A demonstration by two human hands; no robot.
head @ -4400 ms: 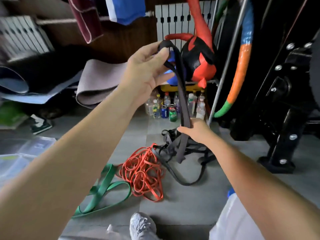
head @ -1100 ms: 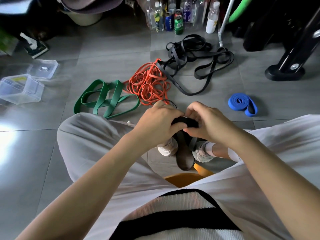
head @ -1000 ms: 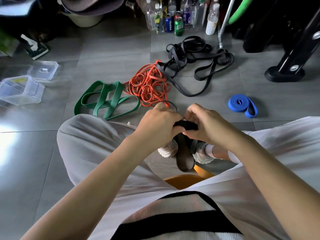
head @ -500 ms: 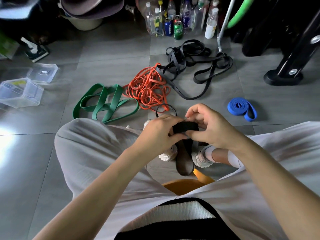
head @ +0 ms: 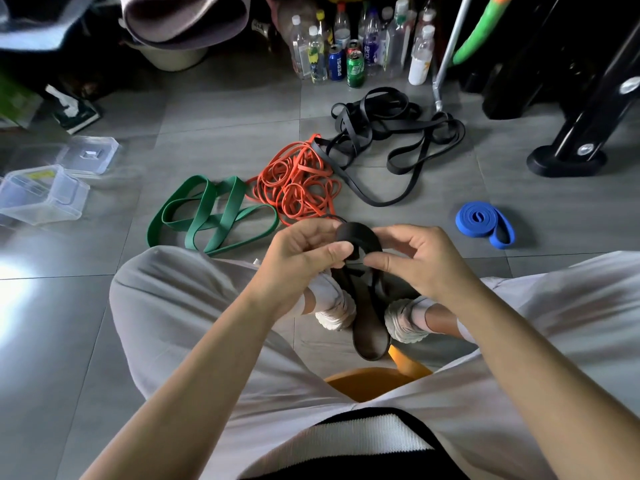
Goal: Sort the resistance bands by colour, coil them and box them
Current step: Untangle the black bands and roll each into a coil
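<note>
A wide black band (head: 369, 323) hangs between my knees, its upper end rolled into a small coil between my hands. My left hand (head: 301, 258) pinches the coil from the left; my right hand (head: 415, 261) pinches the band just right of it. On the floor ahead lie a green band (head: 211, 213), a tangle of orange bands (head: 298, 185), a heap of thin black bands (head: 388, 133) and a coiled blue band (head: 483, 221). A clear plastic box (head: 41, 194) and its lid (head: 88, 154) sit at the left.
Bottles and cans (head: 356, 46) stand in a cluster at the back. A black machine foot (head: 568, 161) is at the right, a metal pole (head: 446, 60) beside the bottles. My shoes (head: 334, 306) rest on the grey tiles below the band. An orange stool (head: 370, 381) shows between my legs.
Since a few seconds ago I have sat down and lowered the black band from head height to my lap. Over the last second my hands have rolled its end into a slightly larger coil.
</note>
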